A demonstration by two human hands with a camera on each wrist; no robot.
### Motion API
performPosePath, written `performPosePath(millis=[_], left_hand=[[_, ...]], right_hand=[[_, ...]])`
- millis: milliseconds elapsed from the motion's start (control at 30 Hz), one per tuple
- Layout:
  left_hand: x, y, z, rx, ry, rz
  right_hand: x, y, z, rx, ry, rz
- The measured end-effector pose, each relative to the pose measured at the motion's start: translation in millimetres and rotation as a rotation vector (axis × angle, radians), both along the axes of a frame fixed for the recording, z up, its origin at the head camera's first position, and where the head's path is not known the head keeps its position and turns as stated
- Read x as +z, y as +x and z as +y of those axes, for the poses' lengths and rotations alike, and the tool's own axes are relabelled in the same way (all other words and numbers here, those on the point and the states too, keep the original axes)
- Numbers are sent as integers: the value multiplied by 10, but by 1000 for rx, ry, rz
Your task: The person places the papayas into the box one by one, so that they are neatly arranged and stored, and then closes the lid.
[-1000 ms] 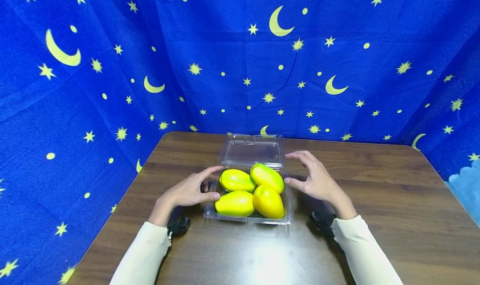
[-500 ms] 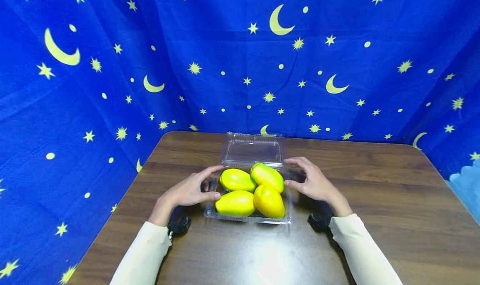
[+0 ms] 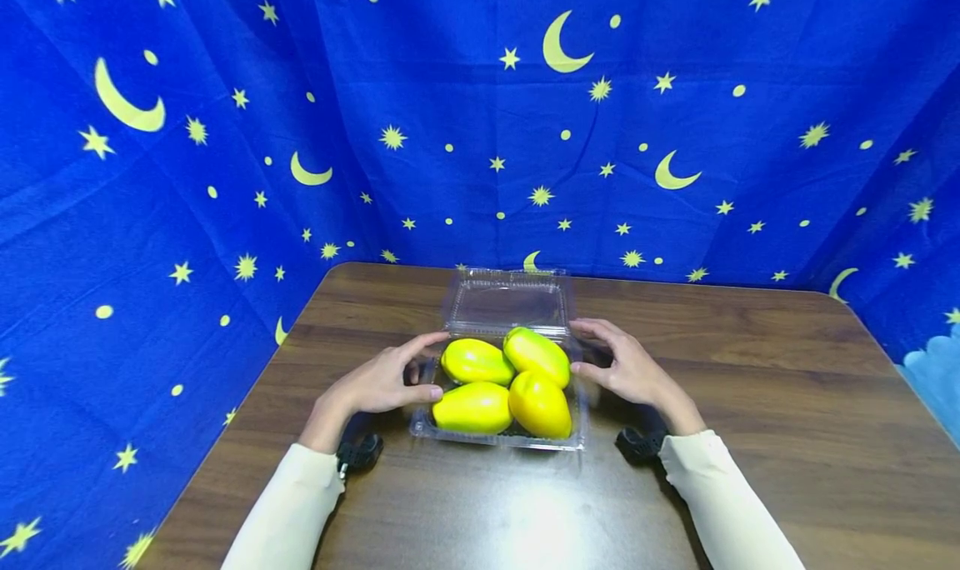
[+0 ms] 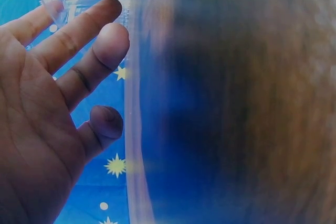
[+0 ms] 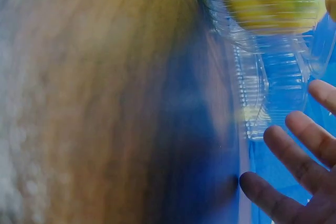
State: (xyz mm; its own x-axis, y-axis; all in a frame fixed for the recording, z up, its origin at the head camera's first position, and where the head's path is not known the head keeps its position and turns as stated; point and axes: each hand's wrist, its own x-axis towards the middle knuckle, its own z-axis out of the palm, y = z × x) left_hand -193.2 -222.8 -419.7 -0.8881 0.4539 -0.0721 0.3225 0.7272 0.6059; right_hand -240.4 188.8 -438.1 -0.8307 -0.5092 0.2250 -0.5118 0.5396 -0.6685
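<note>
A clear plastic clamshell box [image 3: 498,441] sits on the table with its lid [image 3: 510,303] folded back, away from the person. Several yellow-green fruits that look like mangoes [image 3: 472,407] fill its base; the one at the near right [image 3: 540,403] is more orange. At the box's left side is the left hand [image 3: 382,378], thumb tip beside the near-left fruit and index finger by the back corner. The right hand [image 3: 633,370] faces the opposite side, thumb and fingers spread apart at the wall. Both wrist views show loosely extended fingers [image 4: 68,43] close to the ribbed plastic [image 5: 262,40].
The brown wooden table [image 3: 750,387] stretches out on both sides of the box. Behind and to the left hangs a blue cloth [image 3: 450,95] with yellow stars and moons. Small black devices [image 3: 363,452] sit on both wrists, below light sleeves [image 3: 285,512].
The right hand has come slightly nearer the box, its fingers lowered and drawn in toward the side wall. The left hand, box and fruits keep their places.
</note>
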Motion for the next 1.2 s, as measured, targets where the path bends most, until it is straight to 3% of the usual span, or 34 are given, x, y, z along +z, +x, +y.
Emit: performPosePath(millis=[500, 667, 933, 1200], left_hand=[[-6, 2, -9, -3, 10, 5], [6, 16, -24, -7, 10, -1], [38, 73, -47, 23, 7, -26], [27, 33, -33, 13, 14, -16]], right_hand=[[-1, 18, -21, 9, -23, 18], [-16, 34, -34, 26, -81, 22], [-53, 33, -60, 29, -114, 59], [-11, 20, -33, 16, -120, 83]])
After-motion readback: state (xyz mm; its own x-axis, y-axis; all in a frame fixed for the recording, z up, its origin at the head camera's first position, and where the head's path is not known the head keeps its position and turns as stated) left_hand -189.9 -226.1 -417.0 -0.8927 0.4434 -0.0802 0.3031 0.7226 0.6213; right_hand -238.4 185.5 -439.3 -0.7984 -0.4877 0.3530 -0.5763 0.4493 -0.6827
